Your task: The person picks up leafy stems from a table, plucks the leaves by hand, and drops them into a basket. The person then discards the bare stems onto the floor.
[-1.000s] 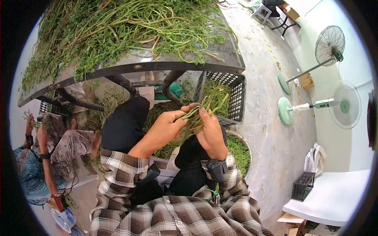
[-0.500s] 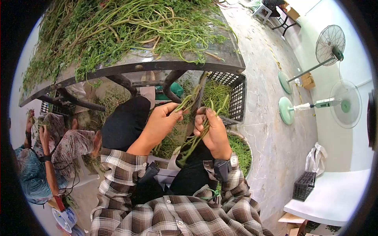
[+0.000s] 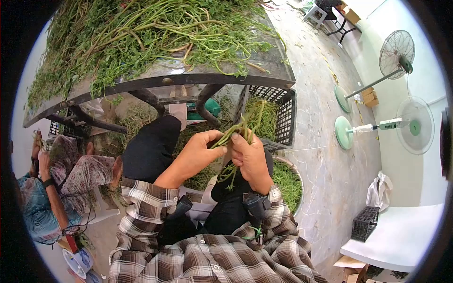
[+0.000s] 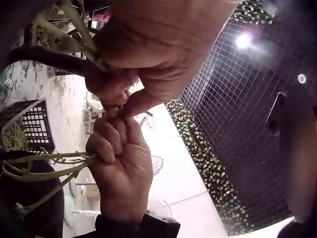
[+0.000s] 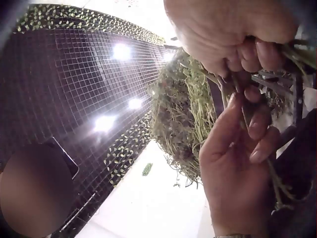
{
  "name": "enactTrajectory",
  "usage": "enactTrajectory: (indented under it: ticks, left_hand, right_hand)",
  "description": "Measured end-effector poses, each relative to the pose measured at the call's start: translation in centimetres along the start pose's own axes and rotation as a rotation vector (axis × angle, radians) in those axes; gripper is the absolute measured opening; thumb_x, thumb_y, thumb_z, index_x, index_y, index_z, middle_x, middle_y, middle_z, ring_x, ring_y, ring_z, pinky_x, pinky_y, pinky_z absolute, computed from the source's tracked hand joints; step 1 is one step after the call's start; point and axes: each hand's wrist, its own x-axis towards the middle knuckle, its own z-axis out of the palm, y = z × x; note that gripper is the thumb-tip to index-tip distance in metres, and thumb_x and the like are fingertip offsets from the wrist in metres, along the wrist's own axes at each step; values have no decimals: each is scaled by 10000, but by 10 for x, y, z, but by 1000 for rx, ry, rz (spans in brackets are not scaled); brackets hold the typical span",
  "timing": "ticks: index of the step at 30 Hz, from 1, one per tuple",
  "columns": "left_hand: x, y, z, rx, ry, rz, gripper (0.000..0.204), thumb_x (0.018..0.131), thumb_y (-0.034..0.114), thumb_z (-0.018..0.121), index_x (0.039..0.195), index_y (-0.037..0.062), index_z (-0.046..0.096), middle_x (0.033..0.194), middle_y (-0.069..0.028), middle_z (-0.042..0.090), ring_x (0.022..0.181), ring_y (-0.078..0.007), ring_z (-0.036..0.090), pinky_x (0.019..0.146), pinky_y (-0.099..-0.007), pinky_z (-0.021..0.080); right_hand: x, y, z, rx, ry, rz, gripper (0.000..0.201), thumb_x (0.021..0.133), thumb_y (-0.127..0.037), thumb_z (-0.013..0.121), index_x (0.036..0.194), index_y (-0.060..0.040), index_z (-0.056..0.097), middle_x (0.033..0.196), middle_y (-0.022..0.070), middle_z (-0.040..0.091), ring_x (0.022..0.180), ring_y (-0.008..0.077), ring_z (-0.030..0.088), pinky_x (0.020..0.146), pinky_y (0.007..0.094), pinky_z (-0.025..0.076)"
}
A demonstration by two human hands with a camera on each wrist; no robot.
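Note:
Both hands meet close together over the lap in the head view. My left hand [image 3: 198, 150] pinches leafy green stems [image 3: 228, 137] between thumb and fingers. Curled round a bunch of the same stems, my right hand [image 3: 250, 159] has its thumb up against the left fingertips. Stem ends [image 4: 44, 171] trail out from the right fist in the left wrist view. From the right wrist, the left hand [image 5: 237, 144] shows beneath the right one, with a thin stem along its fingers. The spot between the fingertips is partly hidden.
A table [image 3: 163, 81] heaped with green plants [image 3: 155, 37] stands ahead. Below its right corner is a black crate [image 3: 287, 118] of stems, and a round basket [image 3: 289, 184] of greens sits by the right knee. Another person [image 3: 52, 188] sits at left. Fans [image 3: 396, 52] stand at right.
The hands came apart half a second ago, each with stems, and are together again now. The right hand's bunch, which hung low over the lap, now sits higher at the fingertips.

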Motion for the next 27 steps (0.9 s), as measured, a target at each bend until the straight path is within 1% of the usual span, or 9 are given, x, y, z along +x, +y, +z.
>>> enactTrajectory:
  ticks: [4,5,6,10,16,19,21,24,27]
  left_hand:
    - [1,-3,-2,-59,-14,-38,197,794,58,542,959,-39,588,813,-32,592,747,-62,483,656,-246,421]
    - [3,-7,-4,-36,-11,10,203,795,60,538,967,-39,584,814,-39,591,745,-65,481,654,-250,421]
    - [4,-10,-4,-13,-8,59,210,796,62,533,974,-39,581,816,-46,590,744,-67,480,652,-253,421]
    - [3,-13,-2,66,-5,64,237,803,68,537,1007,-49,569,828,-10,565,770,-65,478,681,-228,405]
    - [4,-14,-2,65,-34,89,265,797,70,532,1025,-62,558,845,-6,566,773,-66,477,677,-224,402]
    - [5,-14,-1,30,-4,150,255,804,79,530,1019,-54,564,821,6,556,715,-50,470,616,-215,397]
    - [5,-9,-3,3,-22,-5,233,820,86,519,1018,-24,575,803,11,555,647,-36,471,544,-196,389]
    - [5,-9,-4,-65,52,-35,201,858,112,506,1010,4,578,780,11,559,586,-28,467,480,-175,373]
    - [6,-12,-4,-111,105,-34,174,889,146,496,974,17,578,741,23,548,577,-31,479,469,-166,380]
  right_hand:
    - [-2,-4,-1,103,-24,16,162,843,-147,612,950,-77,513,641,-62,436,429,12,324,371,164,248]
    - [-2,-4,1,101,-24,18,162,843,-147,612,950,-77,513,641,-62,436,429,12,324,371,164,248]
    - [-3,-4,3,41,0,9,162,836,-141,619,942,-78,513,634,-64,433,431,9,328,372,164,250]
    - [0,-1,3,-82,20,-36,164,824,-130,630,922,-80,509,618,-69,429,436,4,338,372,166,252]
    - [0,-3,1,-50,28,-25,135,832,-106,608,912,-72,506,620,-62,435,430,4,333,368,168,246]
    - [1,-2,0,-38,41,-36,110,840,-89,586,910,-71,503,622,-61,438,426,3,331,363,167,240]
    - [1,-1,-1,-35,38,-38,107,841,-85,581,911,-71,500,620,-62,433,425,5,329,362,168,240]
    - [0,-1,-2,-19,30,-38,103,844,-81,572,913,-71,497,622,-63,422,425,7,327,363,171,244]
    - [-1,1,-4,4,30,-36,103,848,-91,574,914,-72,497,630,-61,414,431,9,326,368,172,250]
